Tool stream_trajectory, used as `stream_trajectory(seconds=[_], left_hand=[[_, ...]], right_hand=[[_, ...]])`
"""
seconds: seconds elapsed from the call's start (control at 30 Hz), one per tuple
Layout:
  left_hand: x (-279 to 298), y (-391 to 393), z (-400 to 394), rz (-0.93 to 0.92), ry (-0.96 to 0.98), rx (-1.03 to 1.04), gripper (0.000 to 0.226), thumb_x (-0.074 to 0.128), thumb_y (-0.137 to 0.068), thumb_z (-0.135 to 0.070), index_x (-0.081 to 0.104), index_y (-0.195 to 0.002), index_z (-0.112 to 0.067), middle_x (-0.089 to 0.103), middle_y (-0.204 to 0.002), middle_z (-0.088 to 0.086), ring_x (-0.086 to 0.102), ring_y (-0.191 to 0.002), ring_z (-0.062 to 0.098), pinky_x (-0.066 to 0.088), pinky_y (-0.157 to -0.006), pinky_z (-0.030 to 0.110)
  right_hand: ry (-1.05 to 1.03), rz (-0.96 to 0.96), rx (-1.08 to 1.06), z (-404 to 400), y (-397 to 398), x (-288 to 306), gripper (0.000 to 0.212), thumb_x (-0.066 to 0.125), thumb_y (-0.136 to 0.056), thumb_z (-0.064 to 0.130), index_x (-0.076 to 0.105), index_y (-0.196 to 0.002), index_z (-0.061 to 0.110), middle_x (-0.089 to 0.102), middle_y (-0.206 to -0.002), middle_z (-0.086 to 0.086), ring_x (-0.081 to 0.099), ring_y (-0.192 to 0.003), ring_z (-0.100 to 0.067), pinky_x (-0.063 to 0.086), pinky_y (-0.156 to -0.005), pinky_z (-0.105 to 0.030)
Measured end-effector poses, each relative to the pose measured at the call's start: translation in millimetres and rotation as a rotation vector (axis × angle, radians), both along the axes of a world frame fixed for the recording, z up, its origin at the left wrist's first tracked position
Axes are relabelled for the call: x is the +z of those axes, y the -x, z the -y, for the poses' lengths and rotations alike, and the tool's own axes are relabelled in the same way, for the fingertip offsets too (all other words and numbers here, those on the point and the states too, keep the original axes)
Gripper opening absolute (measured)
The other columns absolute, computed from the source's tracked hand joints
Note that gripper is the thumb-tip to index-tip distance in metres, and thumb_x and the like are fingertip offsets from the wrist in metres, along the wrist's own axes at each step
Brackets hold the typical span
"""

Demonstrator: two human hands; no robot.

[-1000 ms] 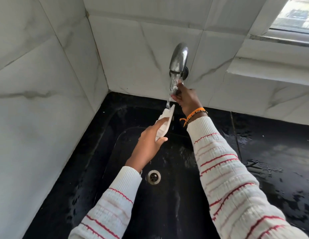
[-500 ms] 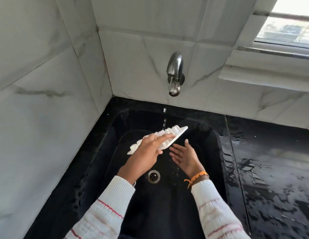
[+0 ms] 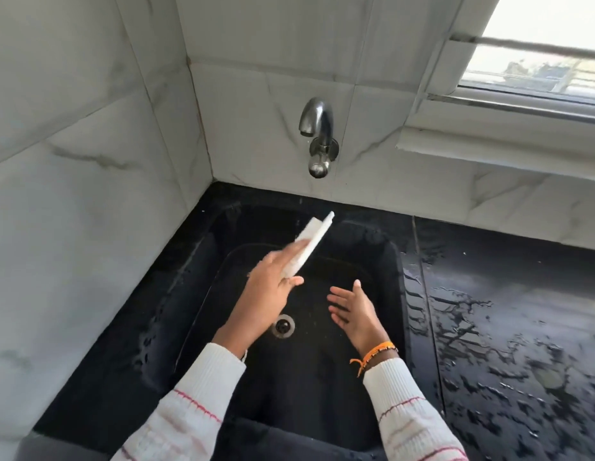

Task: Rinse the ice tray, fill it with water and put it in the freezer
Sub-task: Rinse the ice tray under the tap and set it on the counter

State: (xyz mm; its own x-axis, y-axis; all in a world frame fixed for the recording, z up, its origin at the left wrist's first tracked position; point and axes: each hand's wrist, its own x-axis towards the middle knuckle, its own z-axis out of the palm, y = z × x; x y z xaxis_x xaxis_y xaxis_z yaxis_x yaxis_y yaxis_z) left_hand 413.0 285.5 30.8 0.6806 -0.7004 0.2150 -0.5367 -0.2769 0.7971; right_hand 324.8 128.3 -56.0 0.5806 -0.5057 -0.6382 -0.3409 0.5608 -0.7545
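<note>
My left hand point(image 3: 267, 294) grips the white ice tray point(image 3: 309, 246) by its near end, tilted up on edge over the black sink point(image 3: 196, 277), below the tap point(image 3: 317, 141) | my right hand point(image 3: 354, 309) hangs released, fingers spread, over the sink right of the drain point(image 3: 283, 325) | worktop point(image 3: 508, 327) right of the sink is wet

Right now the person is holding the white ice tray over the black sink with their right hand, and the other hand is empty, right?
Not quite: it is the left hand that grips the white ice tray over the black sink. The right hand is the empty one, fingers spread open above the basin. The head view shows this.
</note>
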Motion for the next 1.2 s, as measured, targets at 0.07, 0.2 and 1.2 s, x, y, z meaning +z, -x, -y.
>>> stream_trajectory(seconds=[0.07, 0.2, 1.2], left_hand=[[4, 4, -2, -0.102, 0.139, 0.063, 0.069, 0.063, -0.084, -0.005, 0.037, -0.135, -0.045, 0.05, -0.136, -0.004, 0.046, -0.124, 0.009, 0.036, -0.103, 0.021], [-2, 18, -7, -0.187, 0.07, 0.235, 0.064, 0.063, -0.085, -0.012, 0.036, -0.138, -0.037, 0.049, -0.139, -0.001, 0.048, -0.124, 0.016, 0.039, -0.099, 0.024], [-36, 83, -41, -1.245, 0.641, 0.595, 0.055, 0.06, -0.089, -0.022, 0.032, -0.134, -0.005, 0.053, -0.118, 0.017, 0.064, -0.083, 0.021, 0.055, -0.074, 0.036]], right_hand=[[0.014, 0.022, 0.007, -5, 4, 2, 0.056, 0.022, -0.099, 0.05, 0.062, -0.113, 0.013, 0.06, -0.12, -0.008, 0.056, -0.09, -0.016, 0.046, -0.075, -0.026], [0.099, -0.058, 0.159, -18, 15, 4, 0.035, 0.041, -0.098, 0.034, 0.058, -0.118, 0.011, 0.058, -0.125, -0.009, 0.054, -0.099, -0.019, 0.046, -0.081, -0.027], [0.332, 0.076, 0.068, -20, 105, 48, 0.036, 0.05, -0.096, 0.026, 0.055, -0.116, -0.004, 0.061, -0.066, -0.009, 0.065, -0.046, -0.009, 0.052, -0.046, -0.015]])
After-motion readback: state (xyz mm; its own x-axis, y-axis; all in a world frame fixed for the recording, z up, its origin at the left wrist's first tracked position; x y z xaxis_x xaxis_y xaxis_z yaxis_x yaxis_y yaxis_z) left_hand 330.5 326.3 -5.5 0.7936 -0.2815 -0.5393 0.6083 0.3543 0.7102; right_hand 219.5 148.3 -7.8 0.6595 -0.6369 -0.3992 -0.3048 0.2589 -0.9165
